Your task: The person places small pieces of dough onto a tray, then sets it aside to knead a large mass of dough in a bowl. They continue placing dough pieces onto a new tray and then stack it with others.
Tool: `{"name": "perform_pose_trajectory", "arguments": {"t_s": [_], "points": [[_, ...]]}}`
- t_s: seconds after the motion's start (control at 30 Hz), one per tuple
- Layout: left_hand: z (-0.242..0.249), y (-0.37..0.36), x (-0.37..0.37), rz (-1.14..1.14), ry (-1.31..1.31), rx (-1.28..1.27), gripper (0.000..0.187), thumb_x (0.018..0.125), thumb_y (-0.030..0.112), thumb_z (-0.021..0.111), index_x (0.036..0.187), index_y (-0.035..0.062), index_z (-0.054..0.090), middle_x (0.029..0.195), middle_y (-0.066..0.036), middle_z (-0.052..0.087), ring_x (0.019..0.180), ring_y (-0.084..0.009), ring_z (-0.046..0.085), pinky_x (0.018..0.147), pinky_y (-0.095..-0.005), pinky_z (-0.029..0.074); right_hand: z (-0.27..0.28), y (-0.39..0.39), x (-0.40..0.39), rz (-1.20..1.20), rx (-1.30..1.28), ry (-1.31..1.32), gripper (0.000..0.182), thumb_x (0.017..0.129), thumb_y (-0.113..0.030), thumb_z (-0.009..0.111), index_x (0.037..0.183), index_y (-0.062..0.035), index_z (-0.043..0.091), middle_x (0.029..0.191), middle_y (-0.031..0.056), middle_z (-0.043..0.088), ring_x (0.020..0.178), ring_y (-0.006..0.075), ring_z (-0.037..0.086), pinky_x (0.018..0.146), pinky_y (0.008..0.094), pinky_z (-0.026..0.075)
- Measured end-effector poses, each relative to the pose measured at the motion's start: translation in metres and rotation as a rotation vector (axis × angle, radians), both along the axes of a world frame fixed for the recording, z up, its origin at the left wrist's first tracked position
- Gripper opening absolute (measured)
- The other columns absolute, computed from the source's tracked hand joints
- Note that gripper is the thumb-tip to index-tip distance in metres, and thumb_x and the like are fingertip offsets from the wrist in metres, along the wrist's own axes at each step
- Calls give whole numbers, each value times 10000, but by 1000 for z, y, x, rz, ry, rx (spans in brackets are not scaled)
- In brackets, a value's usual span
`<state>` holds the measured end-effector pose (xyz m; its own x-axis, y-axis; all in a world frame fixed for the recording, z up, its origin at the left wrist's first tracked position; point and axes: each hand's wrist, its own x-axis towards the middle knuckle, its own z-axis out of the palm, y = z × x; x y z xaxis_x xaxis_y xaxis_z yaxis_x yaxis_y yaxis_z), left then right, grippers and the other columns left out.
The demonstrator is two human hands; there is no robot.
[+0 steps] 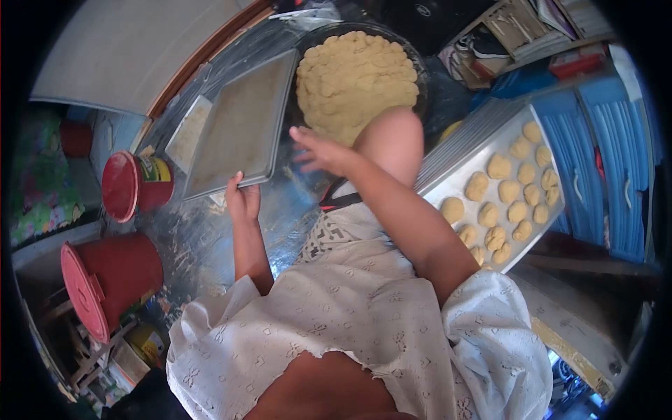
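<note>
My left hand [243, 199] grips the near edge of a flat metal baking tray [241, 119], fingers on the rim. The tray is tilted and its surface looks bare, with a worn brownish tone. My right hand [320, 150] is in the air just right of the tray, over my bent leg, its fingers apart and slightly blurred, holding nothing. Beyond it, a large mass of yellowish dough [357, 84] fills a dark round basin [425, 77]. Several dough balls [499, 166] lie in rough rows on a second metal tray [521, 245] to my right.
Two red lidded buckets, a smaller one [155, 183] and a larger one [129, 276], stand at the left. A pale flat piece [189, 133] lies behind the held tray. Blue drawers [595, 168] are at the right, with a cluttered shelf [518, 35] at the back.
</note>
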<state>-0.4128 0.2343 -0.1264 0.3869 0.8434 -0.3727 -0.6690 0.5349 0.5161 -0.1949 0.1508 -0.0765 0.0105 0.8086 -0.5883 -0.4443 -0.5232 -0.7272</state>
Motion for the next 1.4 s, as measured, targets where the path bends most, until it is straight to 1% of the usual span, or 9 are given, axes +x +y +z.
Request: {"name": "perform_pose_trajectory", "arguments": {"t_s": [0.07, 0.17, 0.33, 0.47, 0.57, 0.9, 1.17, 1.3, 1.4], "points": [[10, -5, 16, -87, 21, 39, 402, 809, 6, 559, 1204, -7, 482, 1208, -139, 558, 1107, -285, 562, 957, -428, 473, 3, 3, 0, -122, 35, 97, 838, 848, -596, 548, 1410, -35, 279, 1410, 202, 355, 1221, 335, 450, 960, 438, 419], [40, -6, 50, -224, 88, 87, 425, 805, 15, 565, 1219, -14, 471, 1199, -134, 552, 1111, -280, 553, 968, -424, 455, 14, 0, 15, -279, 227, 299, 752, 857, -442, 622, 1371, -5, 290, 1347, 175, 422, 1199, 339, 472, 923, 486, 447], [75, -2, 136, -412, 91, 186, 400, 805, 31, 578, 1189, -23, 479, 1177, -129, 545, 1101, -275, 545, 943, -410, 455, 74, -33, 59, -651, 323, 349, 373, 868, -164, 623, 1147, 57, 510, 1092, 124, 603, 1027, 243, 594, 846, 351, 499], [82, -13, 222, -572, -28, 204, 361, 807, 48, 582, 1151, -18, 492, 1160, -133, 541, 1091, -268, 543, 910, -447, 468, 104, -105, 105, -754, 294, -174, 543, 857, -190, 645, 1309, -1, 410, 1203, 111, 537, 1150, 239, 494, 951, 401, 420], [79, -19, 286, -630, -53, 187, 326, 806, 41, 566, 1120, -14, 501, 1147, -142, 541, 1074, -278, 549, 907, -477, 472, 157, -182, 114, -969, 425, -193, 859, 870, -215, 629, 1468, 7, 53, 1458, 193, 266, 1315, 309, 359, 1067, 443, 317], [53, -69, 462, -886, 7, 153, 212, 800, 14, 516, 1002, -45, 495, 1017, -183, 554, 963, -339, 581, 851, -495, 550, 172, -400, 26, -1234, 440, -417, 890, 848, -366, 643, 1481, -44, 107, 1514, 211, 140, 1365, 335, 268, 1093, 448, 264], [-28, -98, 522, -1082, 355, 73, 301, 845, 109, 462, 1120, -15, 467, 1123, -206, 544, 945, -367, 610, 810, -516, 554, 148, -406, 10, -1302, 285, -352, 964, 795, -404, 703, 1485, -81, 113, 1503, 177, 204, 1319, 301, 356, 1061, 439, 340], [-24, -94, 510, -1081, 519, 216, 402, 860, 201, 504, 1217, 28, 438, 1158, -174, 536, 981, -363, 597, 799, -479, 553, 134, -397, 15, -1343, 227, -323, 966, 799, -408, 700, 1484, -74, 107, 1493, 189, 215, 1299, 301, 385, 1046, 433, 363], [4, -104, 500, -991, 327, 40, 497, 916, 352, 435, 1296, 32, 395, 1276, -191, 480, 1115, -423, 522, 858, -545, 499, 132, -393, 22, -1345, 211, -324, 969, 799, -412, 699, 1483, -68, 105, 1486, 197, 226, 1280, 301, 409, 1037, 425, 377]]}}
